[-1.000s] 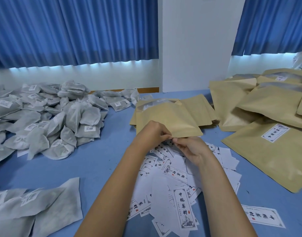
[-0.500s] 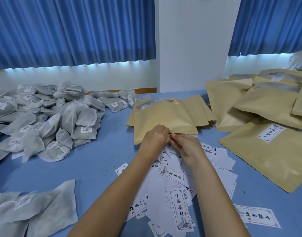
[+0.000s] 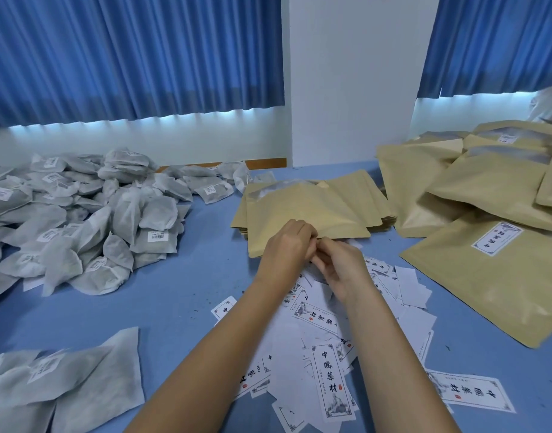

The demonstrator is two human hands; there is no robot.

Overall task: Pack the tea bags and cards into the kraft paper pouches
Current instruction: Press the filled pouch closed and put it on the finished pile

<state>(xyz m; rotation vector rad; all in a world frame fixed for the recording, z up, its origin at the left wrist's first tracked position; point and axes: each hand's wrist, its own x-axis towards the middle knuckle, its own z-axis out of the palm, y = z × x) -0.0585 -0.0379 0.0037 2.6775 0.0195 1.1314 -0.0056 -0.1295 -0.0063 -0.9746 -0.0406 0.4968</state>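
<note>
Left hand [image 3: 288,245] and right hand [image 3: 340,270] meet fingertip to fingertip, fingers curled; what they pinch is hidden. Cards [image 3: 330,379] lie scattered at 6 o'clock, the kraft pouch stack [image 3: 305,210] at 12, tea bags [image 3: 90,220] at 10.

Two hands [image 3: 288,245] [image 3: 340,267], two curtains [image 3: 134,51] [image 3: 493,42] (countless tea bags [image 3: 90,220])

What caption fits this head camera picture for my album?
Packing time: left hand and right hand meet over scattered cards by the kraft pouches, tea bags heaped on the left.
</note>
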